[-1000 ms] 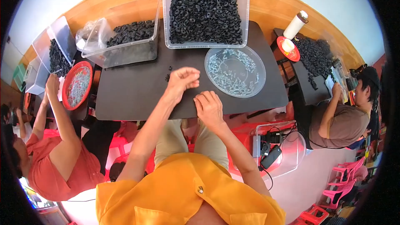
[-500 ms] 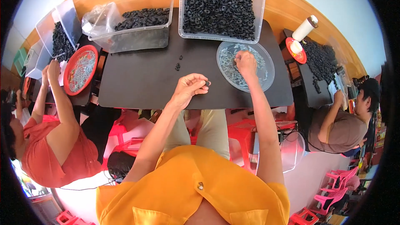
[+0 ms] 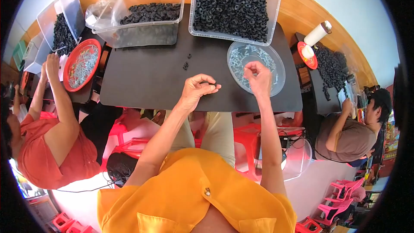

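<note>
The left hand [image 3: 197,91] pinches a black part [image 3: 212,84] near six o'clock on the counter [image 3: 142,73]; at two o'clock, the right hand [image 3: 259,80], fingers curled, grip unclear, hovers over a round tray [image 3: 279,80], apparently at the collecting stage. Next likely calls for bringing both hands together.

The left hand [image 3: 197,92] pinches near the front edge of the table [image 3: 144,71], the right hand [image 3: 260,80] curled toward its right edge.
</note>
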The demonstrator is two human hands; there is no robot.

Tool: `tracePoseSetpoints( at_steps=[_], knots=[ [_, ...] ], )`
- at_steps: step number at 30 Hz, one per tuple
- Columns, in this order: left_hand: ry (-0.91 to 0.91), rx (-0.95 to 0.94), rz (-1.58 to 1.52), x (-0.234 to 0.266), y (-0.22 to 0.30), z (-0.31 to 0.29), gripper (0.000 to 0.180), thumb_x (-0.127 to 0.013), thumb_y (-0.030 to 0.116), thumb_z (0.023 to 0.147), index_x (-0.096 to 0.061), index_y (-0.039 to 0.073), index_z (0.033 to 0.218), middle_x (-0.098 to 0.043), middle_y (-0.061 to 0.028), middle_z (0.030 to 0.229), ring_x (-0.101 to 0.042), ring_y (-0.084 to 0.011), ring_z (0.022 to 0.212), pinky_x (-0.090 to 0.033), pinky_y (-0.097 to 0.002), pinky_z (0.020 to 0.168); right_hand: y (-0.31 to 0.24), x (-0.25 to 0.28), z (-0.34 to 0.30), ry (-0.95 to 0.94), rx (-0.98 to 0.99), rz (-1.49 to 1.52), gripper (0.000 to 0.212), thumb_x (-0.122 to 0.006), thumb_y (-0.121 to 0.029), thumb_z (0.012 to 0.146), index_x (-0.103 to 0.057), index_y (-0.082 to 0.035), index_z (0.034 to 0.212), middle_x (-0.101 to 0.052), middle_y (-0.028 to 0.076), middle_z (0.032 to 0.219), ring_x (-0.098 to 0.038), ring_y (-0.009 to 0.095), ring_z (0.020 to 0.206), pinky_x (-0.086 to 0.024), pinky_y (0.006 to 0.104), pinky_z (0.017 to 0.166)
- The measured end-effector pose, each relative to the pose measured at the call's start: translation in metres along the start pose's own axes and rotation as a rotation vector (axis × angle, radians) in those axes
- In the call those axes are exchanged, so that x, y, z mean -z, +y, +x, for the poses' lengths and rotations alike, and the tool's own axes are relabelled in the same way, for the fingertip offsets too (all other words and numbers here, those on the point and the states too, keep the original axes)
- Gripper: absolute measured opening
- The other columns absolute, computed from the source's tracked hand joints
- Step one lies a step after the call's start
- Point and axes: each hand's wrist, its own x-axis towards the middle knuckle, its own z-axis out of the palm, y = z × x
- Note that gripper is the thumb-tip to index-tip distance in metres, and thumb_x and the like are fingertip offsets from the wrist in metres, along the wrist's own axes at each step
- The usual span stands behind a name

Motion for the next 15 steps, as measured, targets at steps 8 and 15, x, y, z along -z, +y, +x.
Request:
tracePoseSetpoints(
  at_steps=[8,15],
  knots=[
    [0.020,-0.090,0.151,-0.004,-0.003,0.001,0.022,-0.063,-0.005,0.078,-0.054,0.002,0.097,-0.063,-0.0071,0.091,-0.061,-0.0111,0.083,-0.049,-0.0256,0.080,-0.012,-0.020,-0.033,-0.117,-0.088,0.309,0.008,-0.060,0.003,0.078,-0.062,0.004,0.085,-0.062,0.006,0.075,-0.059,0.009,0.068,-0.055,0.0253,0.060],
    [0.003,-0.066,0.151,-0.005,-0.004,0.001,0.023,-0.063,-0.008,0.077,-0.059,0.001,0.098,-0.065,-0.0071,0.092,-0.061,-0.0104,0.085,-0.050,-0.0239,0.079,-0.024,-0.028,-0.046,-0.209,-0.075,0.381,0.007,-0.060,0.004,0.081,-0.061,0.004,0.089,-0.061,0.006,0.082,-0.059,0.009,0.073,-0.056,0.0255,0.063]
  ],
)
